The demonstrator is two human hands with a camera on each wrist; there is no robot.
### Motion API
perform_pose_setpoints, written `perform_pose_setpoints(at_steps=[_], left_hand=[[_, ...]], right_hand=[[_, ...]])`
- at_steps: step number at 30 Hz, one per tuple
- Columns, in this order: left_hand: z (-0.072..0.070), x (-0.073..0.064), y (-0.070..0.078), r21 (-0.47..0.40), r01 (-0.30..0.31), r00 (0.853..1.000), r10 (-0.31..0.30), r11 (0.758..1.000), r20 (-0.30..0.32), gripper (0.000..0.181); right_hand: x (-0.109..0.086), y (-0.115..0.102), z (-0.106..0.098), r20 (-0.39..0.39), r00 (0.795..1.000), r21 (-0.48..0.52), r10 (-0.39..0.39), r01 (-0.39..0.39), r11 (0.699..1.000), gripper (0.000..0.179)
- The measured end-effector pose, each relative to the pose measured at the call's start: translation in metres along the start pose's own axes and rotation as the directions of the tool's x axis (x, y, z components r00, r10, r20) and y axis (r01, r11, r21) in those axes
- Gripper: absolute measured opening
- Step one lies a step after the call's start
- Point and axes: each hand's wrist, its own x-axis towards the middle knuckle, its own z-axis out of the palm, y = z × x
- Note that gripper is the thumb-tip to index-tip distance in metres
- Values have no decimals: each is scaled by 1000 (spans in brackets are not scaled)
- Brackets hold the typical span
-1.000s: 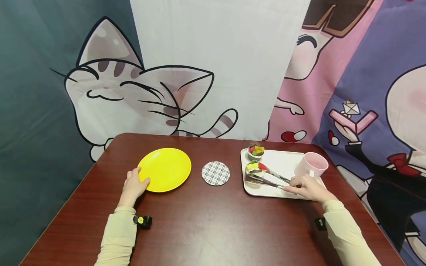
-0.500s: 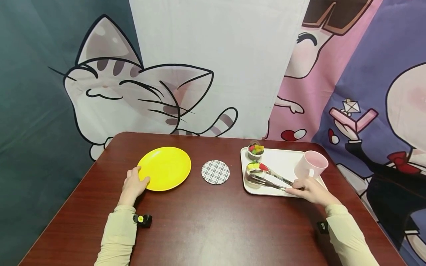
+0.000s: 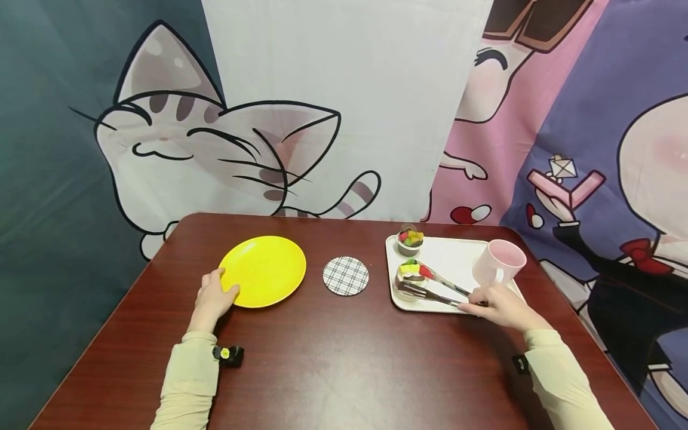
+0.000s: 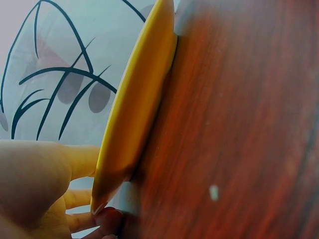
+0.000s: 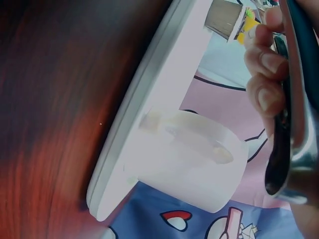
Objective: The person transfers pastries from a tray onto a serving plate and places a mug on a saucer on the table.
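My left hand (image 3: 211,300) holds the left rim of a yellow plate (image 3: 263,272) lying on the table. In the left wrist view its fingers (image 4: 82,160) meet the plate's edge. On the right, my right hand (image 3: 505,309) grips metal tongs (image 3: 430,295) by the handle end. Their arms reach left across a white tray (image 3: 451,254), one on each side of a small round cake (image 3: 411,270) with yellow and red topping. Whether the tips touch the cake, I cannot tell. In the right wrist view curled fingers (image 5: 269,62) wrap the tongs' handle.
A pink mug (image 3: 491,266) stands at the tray's right end, just behind my right hand. At the tray's back left corner sits a small cup of fruit (image 3: 409,246). Between plate and tray lies a round checked coaster (image 3: 346,276). A printed cloth (image 3: 344,77) hangs behind the table.
The head view has shifted slightly. Both hands keep their grips on the plate and the tongs, and the right hand has moved only a little.
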Motion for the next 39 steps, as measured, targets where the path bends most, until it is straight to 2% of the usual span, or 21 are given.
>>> perform_pose_setpoints(at_steps=[6,12,16,29,34,39], left_hand=[[0,0,0,1,1,1000,-1,1000,-7,66],[-2,1,2,0,4,1000,-4,1000,-8,65],[-3,1,3,-3,13,1000,-13,1000,-6,66],[-1,-1,4,-1,16,1000,-16,1000,4,66],[0,0,3,-2,16,1000,-16,1000,7,66],[-2,0,3,12,10,1000,-10,1000,-3,66]], right_hand=[[1,-2,0,-13,996,15,-84,84,996,22],[-1,-6,1,-52,991,-49,-121,118,992,18],[-4,-7,3,-71,993,-57,-92,88,994,19],[-12,-9,7,-75,997,2,-15,15,1000,21],[-13,-7,5,-50,998,22,41,-40,999,21],[-7,-4,-1,23,997,-15,78,-78,997,24]])
